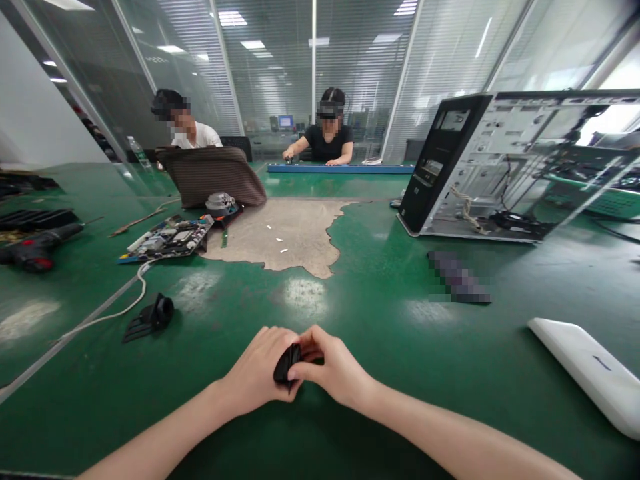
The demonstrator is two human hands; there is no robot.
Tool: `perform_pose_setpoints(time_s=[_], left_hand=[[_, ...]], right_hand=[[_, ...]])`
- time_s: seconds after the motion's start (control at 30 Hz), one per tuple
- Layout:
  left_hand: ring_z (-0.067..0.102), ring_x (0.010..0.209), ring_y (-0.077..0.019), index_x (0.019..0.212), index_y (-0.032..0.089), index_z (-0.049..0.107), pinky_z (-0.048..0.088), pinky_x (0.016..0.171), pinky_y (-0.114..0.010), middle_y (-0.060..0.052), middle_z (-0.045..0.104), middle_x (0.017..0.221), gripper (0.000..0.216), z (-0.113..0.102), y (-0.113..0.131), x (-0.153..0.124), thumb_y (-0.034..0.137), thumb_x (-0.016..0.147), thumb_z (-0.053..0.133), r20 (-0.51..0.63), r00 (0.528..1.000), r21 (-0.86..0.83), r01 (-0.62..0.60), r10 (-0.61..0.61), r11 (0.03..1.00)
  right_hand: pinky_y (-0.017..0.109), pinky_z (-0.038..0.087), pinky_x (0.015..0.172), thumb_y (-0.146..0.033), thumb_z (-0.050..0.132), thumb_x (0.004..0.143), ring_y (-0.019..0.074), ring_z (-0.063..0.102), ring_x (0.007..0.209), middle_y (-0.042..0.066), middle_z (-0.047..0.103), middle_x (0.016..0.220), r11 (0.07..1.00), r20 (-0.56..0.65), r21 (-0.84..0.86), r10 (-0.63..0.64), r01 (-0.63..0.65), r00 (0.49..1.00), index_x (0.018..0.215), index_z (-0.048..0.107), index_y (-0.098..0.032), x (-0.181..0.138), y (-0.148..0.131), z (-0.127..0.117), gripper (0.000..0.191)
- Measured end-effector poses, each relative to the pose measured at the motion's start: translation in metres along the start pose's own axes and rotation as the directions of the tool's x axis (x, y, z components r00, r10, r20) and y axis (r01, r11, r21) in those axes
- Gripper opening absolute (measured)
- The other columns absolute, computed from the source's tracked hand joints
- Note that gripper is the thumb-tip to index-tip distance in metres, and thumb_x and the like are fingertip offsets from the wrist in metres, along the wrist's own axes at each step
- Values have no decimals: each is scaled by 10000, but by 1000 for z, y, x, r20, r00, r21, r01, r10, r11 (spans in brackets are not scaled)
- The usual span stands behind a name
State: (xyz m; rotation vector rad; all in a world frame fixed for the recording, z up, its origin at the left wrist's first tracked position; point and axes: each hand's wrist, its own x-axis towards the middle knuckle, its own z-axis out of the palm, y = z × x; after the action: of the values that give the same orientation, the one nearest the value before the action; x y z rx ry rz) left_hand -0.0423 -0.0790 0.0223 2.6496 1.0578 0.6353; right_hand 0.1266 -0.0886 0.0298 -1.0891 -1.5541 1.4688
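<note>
Above the green tabletop, at the lower middle of the head view, both hands meet around a small black rounded object (285, 363); its kind is not clear. My left hand (263, 367) is wrapped around its left and far side, with the fingers mostly out of sight behind it. From the right, my right hand (333, 363) grips the same object, thumb on the near side and fingers curled over the top. To the left of the hands lies a black plastic bracket-like part (150, 317) with a round end.
A circuit board (173, 239), a power drill (37, 250) and a white cable (143, 287) lie left. An open computer case (445, 167) stands right, near a blurred dark object (460, 279) and a white slab (585, 370). Two people (330, 140) sit across the green table (380, 307).
</note>
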Motion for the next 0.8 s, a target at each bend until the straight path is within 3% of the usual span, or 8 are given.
perform_pose_setpoints(time_s=[0.1,0.23,0.33,0.47,0.6,0.8], left_hand=[[477,749,-183,980,191,398,354,660,-311,-34,517,881,405,-5,4,-12,188,596,530,-13,1000,16,10,-10,1000],[471,712,-182,935,180,409,355,632,-303,-23,514,805,384,-4,3,-9,184,570,530,0,996,41,93,-93,995],[486,777,-201,972,174,407,357,671,-327,-53,528,866,344,4,-5,11,202,643,505,-60,998,96,18,-13,995],[498,848,-222,978,165,405,365,704,-339,-69,538,912,367,16,-22,53,322,681,555,-88,993,104,-76,85,992],[486,953,-245,1094,163,381,358,786,-366,-89,533,1017,527,28,-36,94,425,684,585,-76,990,103,-113,121,988],[475,988,-258,1181,161,321,353,810,-385,-106,516,1071,650,37,-43,117,448,668,596,-71,991,65,-112,116,992]], right_hand=[[316,483,716,-277,738,574,176,582,784,28,571,879,983,-25,-177,-49,44,998,815,583,-177,-9,-4,8,304],[292,501,728,-206,718,596,175,607,819,34,617,872,996,52,73,47,-51,998,948,536,-167,-6,-1,10,398],[316,494,738,-262,590,723,171,614,790,43,632,824,992,-43,113,66,-61,997,858,549,-148,8,5,-2,182],[314,492,713,-248,633,669,164,617,744,19,629,784,996,-60,85,13,-8,998,811,554,-158,34,10,-36,185],[302,477,730,-252,634,674,143,602,739,3,607,797,998,-128,11,-56,58,990,821,559,-168,54,17,-71,186],[297,484,785,-219,630,685,148,571,860,0,572,853,992,-206,0,-126,129,970,871,540,-196,56,26,-84,208]])
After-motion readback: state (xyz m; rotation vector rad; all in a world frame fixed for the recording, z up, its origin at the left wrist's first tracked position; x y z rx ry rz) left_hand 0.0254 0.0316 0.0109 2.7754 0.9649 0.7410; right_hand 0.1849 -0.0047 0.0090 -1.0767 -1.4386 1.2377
